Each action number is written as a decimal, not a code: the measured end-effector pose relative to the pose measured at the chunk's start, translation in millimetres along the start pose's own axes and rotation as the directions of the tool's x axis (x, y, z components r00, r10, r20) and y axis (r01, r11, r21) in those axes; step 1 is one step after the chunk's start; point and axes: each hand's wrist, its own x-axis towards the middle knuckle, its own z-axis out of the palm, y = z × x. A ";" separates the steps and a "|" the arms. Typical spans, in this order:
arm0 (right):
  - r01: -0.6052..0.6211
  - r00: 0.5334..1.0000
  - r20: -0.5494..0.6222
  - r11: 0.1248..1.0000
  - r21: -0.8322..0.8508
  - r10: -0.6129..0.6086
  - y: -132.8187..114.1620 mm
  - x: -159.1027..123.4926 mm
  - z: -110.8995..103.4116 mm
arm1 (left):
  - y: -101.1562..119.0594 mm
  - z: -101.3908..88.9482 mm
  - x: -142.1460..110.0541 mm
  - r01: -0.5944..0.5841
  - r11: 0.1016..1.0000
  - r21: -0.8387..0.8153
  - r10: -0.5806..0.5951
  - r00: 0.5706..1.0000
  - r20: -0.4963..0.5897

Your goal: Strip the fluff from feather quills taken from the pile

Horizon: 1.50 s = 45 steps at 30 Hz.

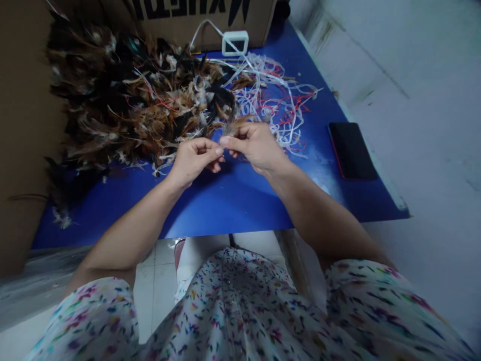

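Left hand [193, 159]: fingertips drawn in narrow, and I can't tell what, if anything, sits between them!
Right hand [261, 146]: thumb and finger just beside the left's, pinching a feather tuft [233, 127] over mid-surface.
Feather pile [150, 113]: brown and black, sprawling over the surface's [240, 210] far left.
Strings [250, 103]: white and red, tangled beyond the right hand.
Phone [353, 150]: lying along the right edge.
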 end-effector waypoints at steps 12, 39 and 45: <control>0.088 0.996 -0.001 0.988 -0.128 -0.089 8.4 1.3 -1.6 | -7.2 3.6 -0.6 -0.063 0.993 0.097 0.074 0.990 -0.117; 0.074 0.997 0.066 0.358 -0.931 -0.032 20.3 17.9 -45.3 | -1.8 -2.4 7.4 0.035 0.974 -0.224 -0.073 0.984 -0.164; 0.097 0.992 0.054 0.414 -0.905 -0.113 27.7 20.3 -47.9 | -2.2 -2.1 7.4 0.057 0.975 -0.215 -0.092 0.983 -0.157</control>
